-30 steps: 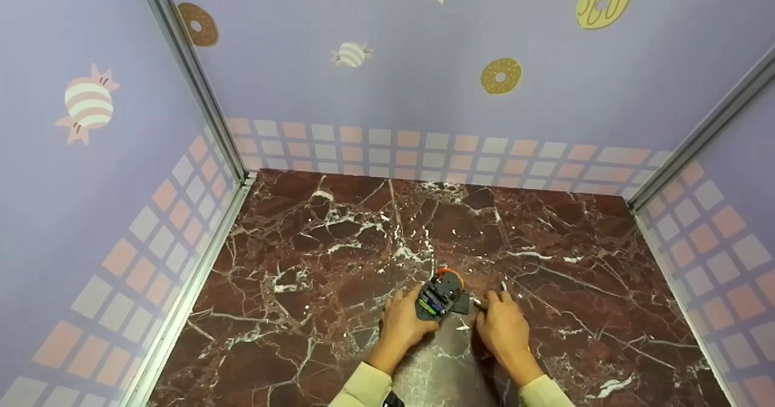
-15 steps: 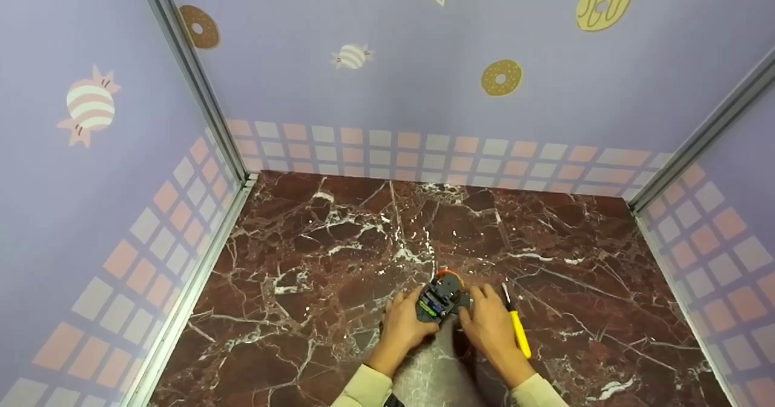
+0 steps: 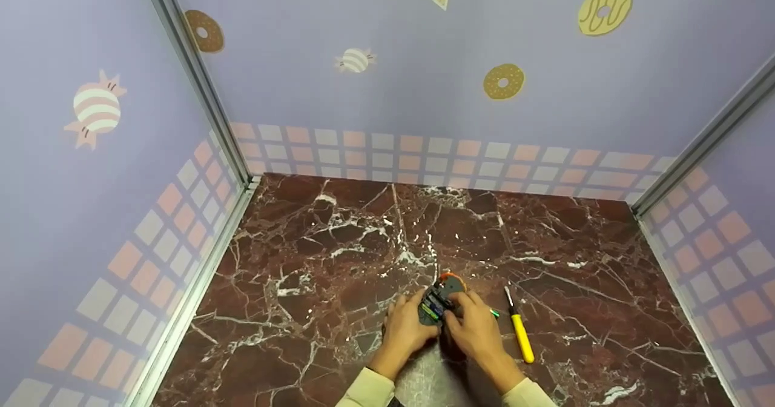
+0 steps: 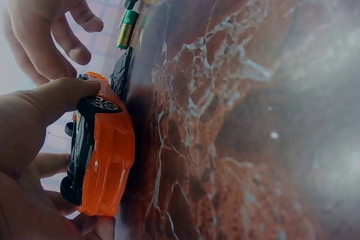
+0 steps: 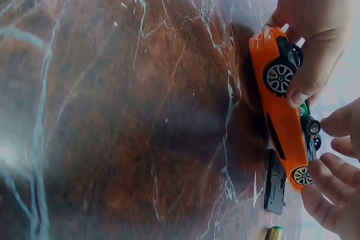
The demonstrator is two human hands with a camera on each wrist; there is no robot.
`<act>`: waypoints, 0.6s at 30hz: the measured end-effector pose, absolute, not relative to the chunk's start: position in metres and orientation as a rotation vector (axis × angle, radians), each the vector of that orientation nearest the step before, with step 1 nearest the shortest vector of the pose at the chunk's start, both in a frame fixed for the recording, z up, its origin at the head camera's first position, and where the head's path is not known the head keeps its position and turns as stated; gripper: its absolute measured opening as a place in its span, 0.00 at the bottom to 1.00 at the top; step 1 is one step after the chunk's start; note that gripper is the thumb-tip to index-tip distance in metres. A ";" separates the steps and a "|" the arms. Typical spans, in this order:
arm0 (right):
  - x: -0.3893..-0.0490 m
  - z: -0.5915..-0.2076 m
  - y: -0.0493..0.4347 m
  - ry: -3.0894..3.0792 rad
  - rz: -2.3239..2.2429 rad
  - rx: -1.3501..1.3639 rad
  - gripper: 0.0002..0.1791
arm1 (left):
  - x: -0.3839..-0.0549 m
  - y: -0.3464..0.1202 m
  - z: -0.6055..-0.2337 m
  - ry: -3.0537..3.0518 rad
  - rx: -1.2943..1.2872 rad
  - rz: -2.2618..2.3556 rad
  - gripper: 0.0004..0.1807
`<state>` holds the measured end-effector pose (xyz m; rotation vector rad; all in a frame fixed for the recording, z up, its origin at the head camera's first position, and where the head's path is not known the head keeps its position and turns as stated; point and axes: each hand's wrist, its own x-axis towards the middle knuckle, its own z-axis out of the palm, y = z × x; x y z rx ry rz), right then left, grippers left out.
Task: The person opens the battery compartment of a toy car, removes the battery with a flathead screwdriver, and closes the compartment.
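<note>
An orange toy car (image 4: 109, 161) lies wheels up, its underside's battery compartment (image 3: 433, 307) uncovered with batteries inside. My left hand (image 3: 404, 328) grips it, the thumb (image 5: 309, 80) over a wheel. The right hand (image 3: 478, 331) has its fingertips at the compartment's right edge. In the right wrist view they are beside a dark, round-ended piece (image 5: 313, 126), seemingly a battery's end; whether they pinch it is unclear. A black cover (image 5: 274, 184) lies on the table by the car. Just beyond it lies a loose green battery (image 4: 127, 29).
A screwdriver (image 3: 522, 337) with a yellow handle lies right of the right hand, tip pointing away. The dark red marbled table (image 3: 315, 346) is bounded by patterned panels (image 3: 375, 146) at the back and sides.
My right hand has let go of the screwdriver and moved left onto the car's battery compartment. A loose battery now shows on the table. The left hand keeps its grip on the car.
</note>
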<state>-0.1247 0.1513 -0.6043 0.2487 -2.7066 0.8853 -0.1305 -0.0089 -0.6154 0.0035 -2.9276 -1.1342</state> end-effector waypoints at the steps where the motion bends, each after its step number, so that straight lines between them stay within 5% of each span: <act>1: -0.125 -0.605 0.151 -2.713 0.883 0.249 0.14 | -0.130 -0.009 -0.615 -2.926 0.000 -1.131 0.48; 18: -0.129 -0.609 0.149 -2.781 0.801 0.298 0.08 | -0.131 -0.009 -0.615 -2.915 -0.012 -1.127 0.48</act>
